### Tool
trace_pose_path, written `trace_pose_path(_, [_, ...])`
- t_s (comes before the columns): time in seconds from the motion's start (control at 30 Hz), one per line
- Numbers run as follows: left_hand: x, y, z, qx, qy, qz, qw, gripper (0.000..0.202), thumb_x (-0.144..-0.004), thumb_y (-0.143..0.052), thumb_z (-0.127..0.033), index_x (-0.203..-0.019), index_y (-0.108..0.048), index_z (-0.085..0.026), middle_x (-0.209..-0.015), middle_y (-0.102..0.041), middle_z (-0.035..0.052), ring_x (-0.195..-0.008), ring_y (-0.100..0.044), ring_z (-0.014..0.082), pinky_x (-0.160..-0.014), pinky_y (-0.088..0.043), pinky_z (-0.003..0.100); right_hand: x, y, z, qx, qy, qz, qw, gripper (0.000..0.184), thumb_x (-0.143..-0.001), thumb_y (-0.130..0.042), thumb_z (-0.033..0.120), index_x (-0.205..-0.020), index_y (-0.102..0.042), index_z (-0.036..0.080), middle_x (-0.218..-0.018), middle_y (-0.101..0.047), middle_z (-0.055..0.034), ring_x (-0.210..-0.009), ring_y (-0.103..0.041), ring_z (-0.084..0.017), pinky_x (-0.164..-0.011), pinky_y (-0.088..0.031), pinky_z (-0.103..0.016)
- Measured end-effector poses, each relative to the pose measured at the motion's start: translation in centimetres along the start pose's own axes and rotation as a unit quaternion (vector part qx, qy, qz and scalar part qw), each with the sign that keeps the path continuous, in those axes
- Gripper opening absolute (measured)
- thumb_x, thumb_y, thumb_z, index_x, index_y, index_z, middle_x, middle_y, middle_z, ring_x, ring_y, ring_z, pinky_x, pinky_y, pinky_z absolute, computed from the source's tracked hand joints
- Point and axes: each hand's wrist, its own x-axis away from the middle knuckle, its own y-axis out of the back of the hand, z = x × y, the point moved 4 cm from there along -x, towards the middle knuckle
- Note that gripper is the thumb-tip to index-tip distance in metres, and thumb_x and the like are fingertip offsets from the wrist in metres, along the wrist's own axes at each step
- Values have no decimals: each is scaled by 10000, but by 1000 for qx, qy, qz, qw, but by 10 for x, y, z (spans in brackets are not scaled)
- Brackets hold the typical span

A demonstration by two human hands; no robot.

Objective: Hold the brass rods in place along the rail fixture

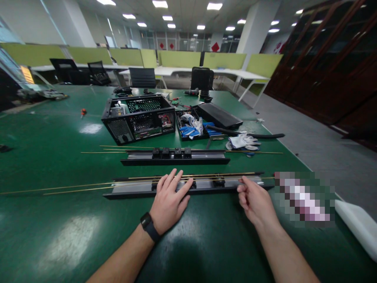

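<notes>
Left hand [169,202] flat on near rail [203,184]; right hand [255,200] pinching it.

Person, seen from above: two arms enter from the near edge.

- Left hand [169,202]: bare, nails cut short.
- Left forearm [123,255]: bare along all of its visible length.
- Watch [150,227]: worn on the left wrist. It has a matt black strap, fairly broad and snug to the arm. The face is a dark rectangle with rounded corners, and its screen is unlit. Any markings on it are too small to read.
- Right hand [255,200]: bare.
- Right forearm [285,251]: bare from the wrist to the edge of view.
</notes>
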Motion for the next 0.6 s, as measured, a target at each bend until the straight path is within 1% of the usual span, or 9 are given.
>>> trace_pose_path(0.07, [0, -1, 0, -2, 1, 3, 1000, 466, -950, -559, -335, -1416, -538, -331, -1538, -446, 97, -1472, -323, 320, -1166, -280, 535, 0, -1, 0, -1, -2, 15, 1000, 403, -685, -845, 468, -823, -631, 155, -562, -585, 18, -299, -371, -52, -237, -202, -149])
trace_pose_path(0.17, [0, -1, 0, -3, 0, 5, 1000, 467, -952, -555, -342, -1419, -535, -329, -1540, -442, 104, -1472, -322, 320, -1166, -275, 536, 3, -9, -2, 25, -29, 77, 996, 412, -701, -839, 472, -855, -653, 139, -597, -610, -1, -293, -355, -42, -237, -180, -148])
trace_pose_path(0.2, [0, -1, 0, -2, 0, 5, 1000, 466, -953, -553, -341, -1418, -535, -328, -1539, -443, 106, -1472, -321, 318, -1166, -275, 535, 4, -10, -3, 34, -35, 87, 995, 412, -713, -830, 475, -865, -658, 134, -608, -621, -10, -290, -354, -41, -237, -172, -148])
trace_pose_path(0.27, [0, -1, 0, -2, -1, 4, 1000, 464, -955, -550, -338, -1418, -534, -329, -1537, -445, 105, -1472, -322, 315, -1162, -281, 533, 4, -9, -2, 36, -30, 73, 996, 401, -732, -812, 477, -872, -657, 135, -611, -629, -16, -287, -363, -48, -234, -167, -150])
trace_pose_path(0.33, [0, 0, 0, -5, -2, 4, 1000, 468, -951, -556, -340, -1419, -533, -334, -1535, -449, 100, -1468, -330, 316, -1157, -290, 531, 2, -5, 0, 17, -16, 33, 999, 379, -731, -810, 465, -860, -646, 148, -590, -615, -2, -293, -373, -55, -233, -182, -151])
trace_pose_path(0.4, [0, 0, -1, -8, -1, 4, 1000, 471, -948, -562, -345, -1418, -534, -338, -1535, -450, 95, -1464, -337, 318, -1154, -295, 532, 0, -1, 2, -3, -6, 10, 1000, 365, -717, -819, 447, -845, -638, 157, -570, -591, 17, -305, -373, -54, -237, -201, -147])
trace_pose_path(0.47, [0, -1, -1, -9, 1, 4, 1000, 470, -947, -562, -346, -1416, -536, -338, -1537, -448, 92, -1466, -334, 319, -1157, -290, 535, 0, -1, 2, -5, -4, 20, 1000, 367, -705, -831, 438, -842, -641, 155, -565, -579, 26, -312, -368, -49, -241, -207, -143])
trace_pose_path(0.6, [0, -2, 0, -6, 2, 3, 1000, 472, -944, -566, -338, -1415, -539, -332, -1541, -443, 92, -1469, -327, 319, -1164, -282, 531, 4, -10, -3, 26, -33, 86, 995, 388, -723, -825, 449, -881, -661, 136, -605, -611, 5, -305, -362, -42, -239, -183, -143])
